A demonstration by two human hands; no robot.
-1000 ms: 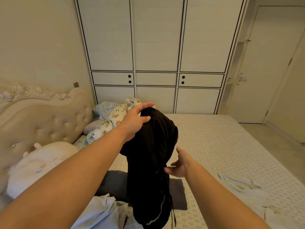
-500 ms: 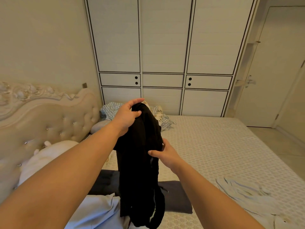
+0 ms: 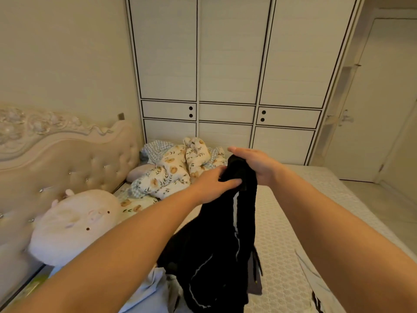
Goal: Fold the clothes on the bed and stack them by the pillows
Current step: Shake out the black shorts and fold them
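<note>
- The white wardrobe [image 3: 228,71] with black-lined panels fills the far wall, beyond the bed [image 3: 293,222] with its patterned cover.
- The tufted headboard [image 3: 67,163] runs along the left; a round pale plush pillow [image 3: 74,224] lies against it.
- A floral quilt [image 3: 173,172] lies crumpled at the far end of the bed.
- The black garment [image 3: 216,256], edged with thin white piping, hangs above the bed, its lower end bunched over a light blue cloth [image 3: 146,292].
- Both forearms reach forward, meeting at the garment's top.
- The right hand [image 3: 255,164] grips the top edge from above, fingers curled over it.
- The left hand [image 3: 214,184] pinches the fabric just below, thumb across the front.
- No readable writing shows.
</note>
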